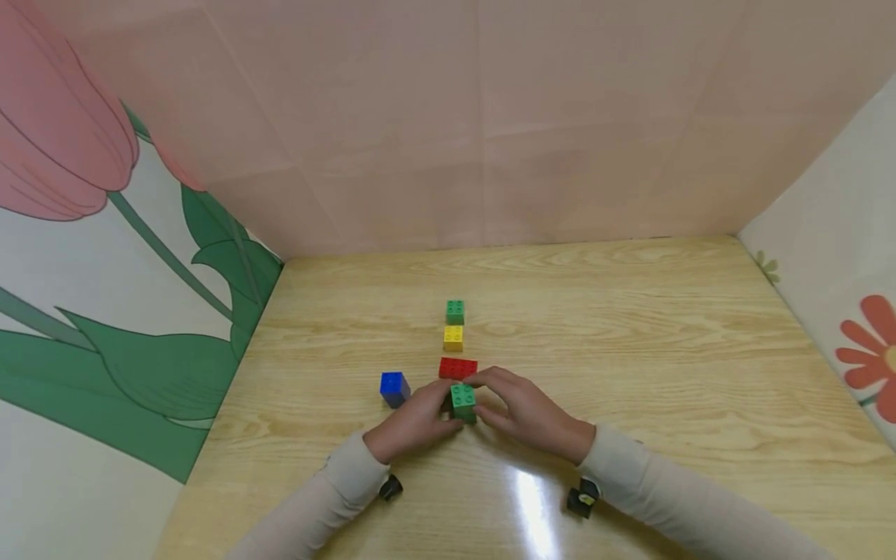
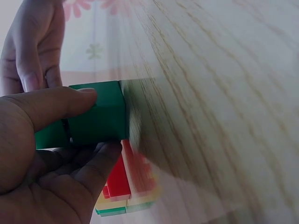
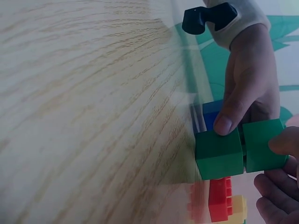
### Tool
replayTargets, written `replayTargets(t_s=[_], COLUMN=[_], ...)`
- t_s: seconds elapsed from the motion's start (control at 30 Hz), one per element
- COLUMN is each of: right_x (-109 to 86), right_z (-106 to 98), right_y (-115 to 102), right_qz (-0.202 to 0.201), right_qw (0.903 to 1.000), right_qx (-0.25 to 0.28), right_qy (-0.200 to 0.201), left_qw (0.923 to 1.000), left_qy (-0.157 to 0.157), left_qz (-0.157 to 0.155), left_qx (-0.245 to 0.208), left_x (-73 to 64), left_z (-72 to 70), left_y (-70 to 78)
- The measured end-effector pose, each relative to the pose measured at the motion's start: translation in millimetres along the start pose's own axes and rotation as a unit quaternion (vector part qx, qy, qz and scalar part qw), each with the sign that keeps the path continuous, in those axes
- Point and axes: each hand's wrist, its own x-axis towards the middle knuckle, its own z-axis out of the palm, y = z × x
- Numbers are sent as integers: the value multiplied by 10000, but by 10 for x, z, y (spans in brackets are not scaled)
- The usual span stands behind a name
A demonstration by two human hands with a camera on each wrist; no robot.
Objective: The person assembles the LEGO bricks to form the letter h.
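Head view shows both hands meeting over a stack of 2 green blocks at the near end of a row on the wooden table (image 1: pixel 651 334). The left hand (image 1: pixel 418 420) holds the lower green block (image 3: pixel 219 156) between its thumb and fingers, a narrow grip; the right hand (image 1: pixel 532 412) pinches the upper green block (image 1: pixel 463 398) with its thumb and fingertips. Both wrist views show a thin gap between the 2 blocks, so they do not look fully pressed together. The likeliest fault, I judge, is a crooked or loose join: an off-centre push from the right hand could tilt the upper block, and it might then pop off when let go. If the left hand's grip slackened, the lower block could twist or skid. Room is tight too: the red block (image 1: pixel 458 368) lies just beyond the fingertips, and whether they touch it I cannot tell; a slip forward could shove it towards the yellow block (image 1: pixel 453 339) and the far green block (image 1: pixel 455 313). The blue block (image 1: pixel 394 389), near the left hand's knuckles, could be knocked by an outward swing.
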Motion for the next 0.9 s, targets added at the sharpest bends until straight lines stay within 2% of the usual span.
replayTargets(t_s=[0.4,0.9], right_x=[7,9], right_z=[9,19], right_y=[-8,-16], right_qz=[-164,-245], right_qw=[9991,9987], right_qx=[-381,-432], right_qy=[69,103], left_qw=[9999,9997], left_qy=[-47,-74], left_qz=[-104,-215], left_qx=[19,-36], left_x=[9,-6], left_z=[-16,-28], left_y=[10,39])
